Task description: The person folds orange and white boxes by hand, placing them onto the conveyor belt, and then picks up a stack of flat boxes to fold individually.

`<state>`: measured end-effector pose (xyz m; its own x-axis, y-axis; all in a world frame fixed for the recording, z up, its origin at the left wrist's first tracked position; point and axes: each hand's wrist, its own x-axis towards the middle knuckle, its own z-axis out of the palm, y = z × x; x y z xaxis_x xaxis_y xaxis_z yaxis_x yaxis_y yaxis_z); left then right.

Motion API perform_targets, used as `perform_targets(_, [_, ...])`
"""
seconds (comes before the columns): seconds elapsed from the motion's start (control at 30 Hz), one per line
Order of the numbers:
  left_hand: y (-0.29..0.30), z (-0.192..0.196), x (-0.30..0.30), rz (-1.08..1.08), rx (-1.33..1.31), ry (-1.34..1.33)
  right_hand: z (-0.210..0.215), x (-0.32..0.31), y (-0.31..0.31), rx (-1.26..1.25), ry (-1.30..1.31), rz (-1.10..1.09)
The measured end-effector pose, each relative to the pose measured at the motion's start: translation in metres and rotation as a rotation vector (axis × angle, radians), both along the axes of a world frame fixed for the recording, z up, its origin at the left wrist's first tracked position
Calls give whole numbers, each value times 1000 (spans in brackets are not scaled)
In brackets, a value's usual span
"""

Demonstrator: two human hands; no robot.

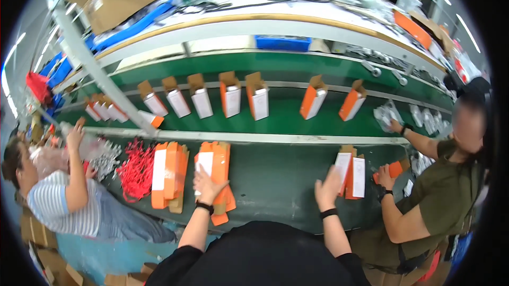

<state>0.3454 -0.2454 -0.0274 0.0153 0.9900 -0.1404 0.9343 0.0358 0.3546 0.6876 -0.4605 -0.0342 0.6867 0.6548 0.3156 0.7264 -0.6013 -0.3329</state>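
Note:
My left hand (208, 185) lies with spread fingers on a stack of folded-flat orange and white cartons (218, 153). A second stack of flat cartons (168, 172) lies just to its left. On the right, my right hand (328, 187) is held upright with its fingers stretched out, against or right beside an orange and white box (343, 166). Another such box (359, 178) stands close to that one, on its right. I cannot tell whether my right palm presses the box. Neither hand grips anything.
Open-topped boxes (231, 97) stand in a row on the green belt (286, 116) behind a metal rail (265, 138). Red cords (137, 172) lie left. A co-worker at right holds an orange carton (391, 171) and touches clear bags (387, 115); another person works at left.

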Motion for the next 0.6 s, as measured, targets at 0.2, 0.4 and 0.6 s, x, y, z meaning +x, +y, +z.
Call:
perform_targets(0.2, [-56, 66, 29, -749, 269, -128, 88, -65, 72, 317, 1343, 383])
perform_targets(0.4, [-109, 100, 70, -983, 249, -256, 105, -38, 48, 122, 1587, 679])
perform_targets(0.6, [-120, 101, 97, -1016, 218, -569, 147, -23, 1, 36, 1602, 800])
